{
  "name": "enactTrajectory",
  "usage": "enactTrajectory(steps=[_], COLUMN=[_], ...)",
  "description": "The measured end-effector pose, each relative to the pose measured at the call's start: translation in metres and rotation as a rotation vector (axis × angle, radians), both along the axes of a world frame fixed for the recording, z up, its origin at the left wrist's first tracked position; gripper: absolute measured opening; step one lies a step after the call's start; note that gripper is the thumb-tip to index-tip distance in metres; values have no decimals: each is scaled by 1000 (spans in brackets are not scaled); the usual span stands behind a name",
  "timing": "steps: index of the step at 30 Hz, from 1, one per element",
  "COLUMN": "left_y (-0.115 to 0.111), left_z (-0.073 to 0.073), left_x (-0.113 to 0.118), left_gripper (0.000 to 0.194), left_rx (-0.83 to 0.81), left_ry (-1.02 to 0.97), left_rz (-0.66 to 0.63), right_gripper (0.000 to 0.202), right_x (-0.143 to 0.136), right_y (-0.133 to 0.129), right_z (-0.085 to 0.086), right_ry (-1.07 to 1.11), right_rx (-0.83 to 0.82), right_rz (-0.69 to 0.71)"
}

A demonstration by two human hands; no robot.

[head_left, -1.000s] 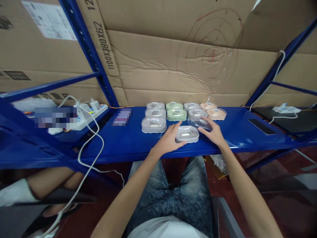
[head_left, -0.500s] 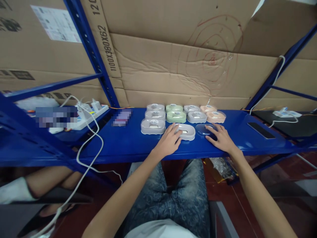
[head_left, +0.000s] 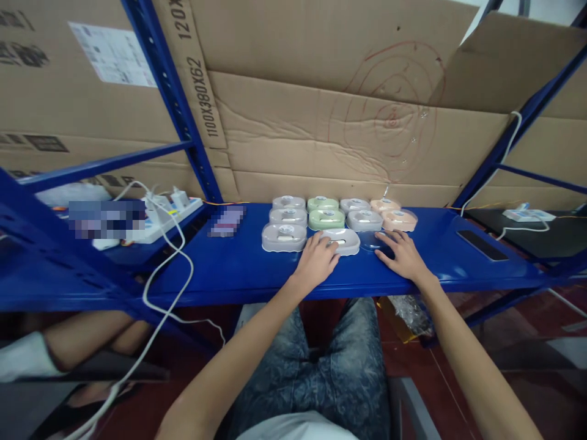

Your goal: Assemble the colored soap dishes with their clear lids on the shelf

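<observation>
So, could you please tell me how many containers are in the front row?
2: a lidded container on the left and, to its right, a lidless container partly covered by the left hand. None seem hidden.

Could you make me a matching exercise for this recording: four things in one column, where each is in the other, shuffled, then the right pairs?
1. Left hand
2. Right hand
3. Green boxes
4. Flat dark slab

A. One behind the other, with grey boxes to either side
B. Fingers over the transparent lid
C. Lying on the right part of the blue shelf
D. Fingers over the uncovered grey tray

Right pairs: 1-D, 2-B, 3-A, 4-C
</observation>
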State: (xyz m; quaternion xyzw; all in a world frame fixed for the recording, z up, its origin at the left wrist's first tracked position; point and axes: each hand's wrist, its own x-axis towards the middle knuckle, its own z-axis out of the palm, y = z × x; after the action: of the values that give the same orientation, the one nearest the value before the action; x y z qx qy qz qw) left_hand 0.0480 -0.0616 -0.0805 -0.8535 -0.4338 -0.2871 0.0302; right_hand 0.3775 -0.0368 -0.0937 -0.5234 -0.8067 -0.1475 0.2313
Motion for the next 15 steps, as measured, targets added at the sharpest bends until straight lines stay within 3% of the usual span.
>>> enactTrajectory(steps=[7, 15], left_y=[6, 11], left_z=[-6, -14], left_x=[-5, -5], left_gripper=[30, 38], left_rx=[-34, -17], left_ry=[-86, -92], left_rz=[-18, -21], right_gripper=[57, 33], right_x=[-18, -94], right_y=[-11, 2], right_z=[9, 22], right_ry=[128, 129], right_rx=[49, 8], right_rz=[105, 421])
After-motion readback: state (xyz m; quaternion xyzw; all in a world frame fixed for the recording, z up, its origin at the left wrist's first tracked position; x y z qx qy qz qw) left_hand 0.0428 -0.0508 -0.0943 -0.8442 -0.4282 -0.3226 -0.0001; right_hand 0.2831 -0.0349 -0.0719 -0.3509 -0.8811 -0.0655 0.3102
